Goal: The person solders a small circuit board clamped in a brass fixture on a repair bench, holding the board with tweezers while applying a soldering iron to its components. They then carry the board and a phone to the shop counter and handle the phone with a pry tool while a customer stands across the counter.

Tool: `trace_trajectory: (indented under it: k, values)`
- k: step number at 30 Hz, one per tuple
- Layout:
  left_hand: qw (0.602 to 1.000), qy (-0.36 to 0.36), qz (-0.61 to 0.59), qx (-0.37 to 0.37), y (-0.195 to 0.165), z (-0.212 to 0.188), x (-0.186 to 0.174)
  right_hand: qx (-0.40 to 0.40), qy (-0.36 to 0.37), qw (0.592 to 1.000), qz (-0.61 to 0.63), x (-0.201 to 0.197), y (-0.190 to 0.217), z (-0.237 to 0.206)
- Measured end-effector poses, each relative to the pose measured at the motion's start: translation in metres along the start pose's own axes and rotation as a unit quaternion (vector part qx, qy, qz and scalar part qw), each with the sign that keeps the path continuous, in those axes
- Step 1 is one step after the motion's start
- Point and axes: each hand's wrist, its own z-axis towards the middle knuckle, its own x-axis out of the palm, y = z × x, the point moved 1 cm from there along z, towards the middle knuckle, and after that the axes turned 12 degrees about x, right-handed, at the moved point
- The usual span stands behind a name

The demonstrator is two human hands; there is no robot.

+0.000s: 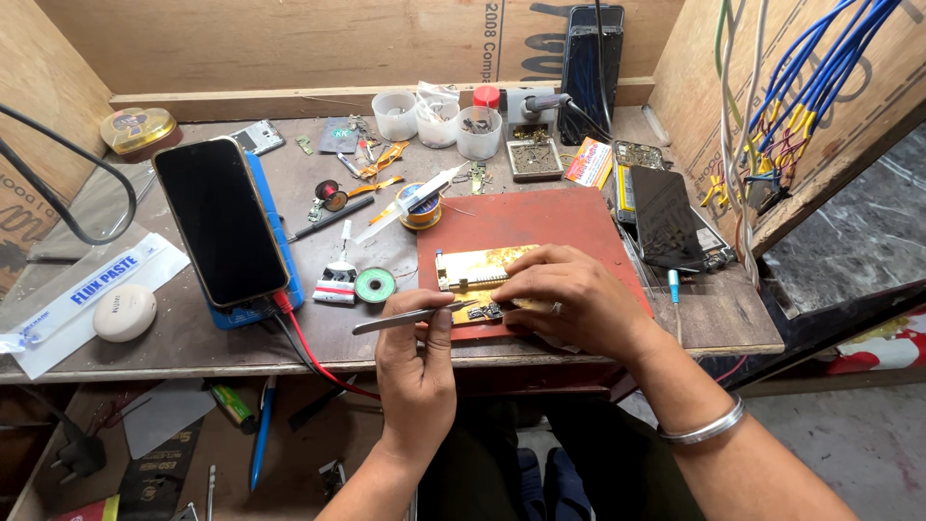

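The left hand (417, 371) pinches metal tweezers (413, 316) whose tips point right at the gold circuit board (479, 268), lying lengthwise on the red mat (540, 222) and pressed down by the nearer right hand (569, 301).

Wooden workbench (714, 323) bears red mat (540, 220), phone (220, 220), plastic cups (436, 121).

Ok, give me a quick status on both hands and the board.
Left hand pinching slim metal tweezers, tips at the board. Right hand pressing the yellow circuit board onto the red mat. Nothing blocking.
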Motion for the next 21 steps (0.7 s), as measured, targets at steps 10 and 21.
trace_trajectory:
  k: [10,21]
  values:
    - [1.000,0.007,-0.012,0.011,0.005,-0.003,0.005,-0.091,-0.004,0.993,-0.068,0.002,0.003,-0.002]
    - [0.993,0.030,0.055,0.104,0.015,0.002,0.007,0.134,-0.209,0.967,0.063,0.004,-0.026,0.005]
